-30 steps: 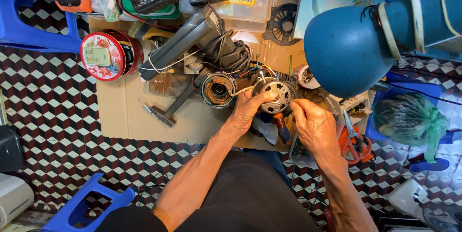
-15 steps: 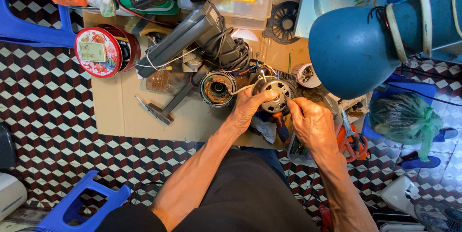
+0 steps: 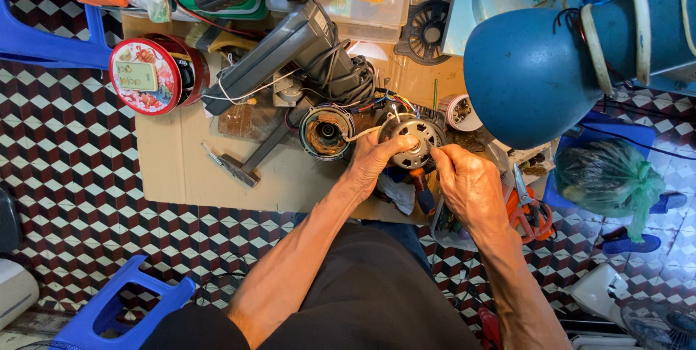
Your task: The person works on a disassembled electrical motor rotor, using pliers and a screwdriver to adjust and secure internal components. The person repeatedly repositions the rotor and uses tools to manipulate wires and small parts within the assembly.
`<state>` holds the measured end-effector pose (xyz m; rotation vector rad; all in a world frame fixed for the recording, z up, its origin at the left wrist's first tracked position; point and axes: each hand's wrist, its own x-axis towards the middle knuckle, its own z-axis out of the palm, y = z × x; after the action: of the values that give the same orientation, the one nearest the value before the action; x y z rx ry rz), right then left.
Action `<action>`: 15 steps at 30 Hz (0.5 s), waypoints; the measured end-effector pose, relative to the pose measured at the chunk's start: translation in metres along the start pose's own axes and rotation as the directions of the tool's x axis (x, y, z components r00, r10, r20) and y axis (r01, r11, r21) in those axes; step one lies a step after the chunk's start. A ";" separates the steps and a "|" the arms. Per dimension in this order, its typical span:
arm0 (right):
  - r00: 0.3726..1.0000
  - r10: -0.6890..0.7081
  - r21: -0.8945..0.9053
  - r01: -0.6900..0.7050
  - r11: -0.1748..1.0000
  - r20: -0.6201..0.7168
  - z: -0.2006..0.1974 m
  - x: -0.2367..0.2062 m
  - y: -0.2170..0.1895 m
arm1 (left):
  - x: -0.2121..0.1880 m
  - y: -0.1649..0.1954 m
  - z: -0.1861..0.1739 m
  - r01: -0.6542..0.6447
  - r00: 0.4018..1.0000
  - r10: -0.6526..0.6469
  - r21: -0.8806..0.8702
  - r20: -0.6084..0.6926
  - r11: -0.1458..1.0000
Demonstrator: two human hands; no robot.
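**Between both hands: motor core held for close work**

Over the brown cardboard sheet point(image 3: 181, 169) on the checkered tile floor point(image 3: 65, 147), both hands meeting on a round grey metal motor core with slotted face point(image 3: 415, 137). Left hand point(image 3: 371, 160) curled around its near-left edge, thumb pressed on the rim, steadying. Right hand point(image 3: 470, 184) pinched together at the core's right edge, fingertips closed on something too small to tell, likely a wire end or fastener. Judged step: fine work at the rim while the core is braced; next move calls for a steady grip and a precise fingertip pull or turn. Flat face turned upward toward the camera, shaft axis roughly vertical. Just left of the left hand, a copper-wound round stator point(image 3: 326, 131); beyond it, a grey fan housing with cables point(image 3: 290, 52). Right of the right hand, orange-handled scissors point(image 3: 529, 212).
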<state>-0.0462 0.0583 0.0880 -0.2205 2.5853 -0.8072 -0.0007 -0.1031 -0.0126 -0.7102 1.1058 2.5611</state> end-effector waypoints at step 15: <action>0.951 -0.123 -0.307 0.212 0.928 0.284 -0.020 0.032 -0.002 | -0.002 0.000 -0.005 -0.003 1.000 0.002 0.021 0.027 1.000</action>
<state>-0.0838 0.0578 0.0927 -0.6166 2.4553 -0.3549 0.0025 -0.1071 -0.0145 -0.6676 1.1245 2.5497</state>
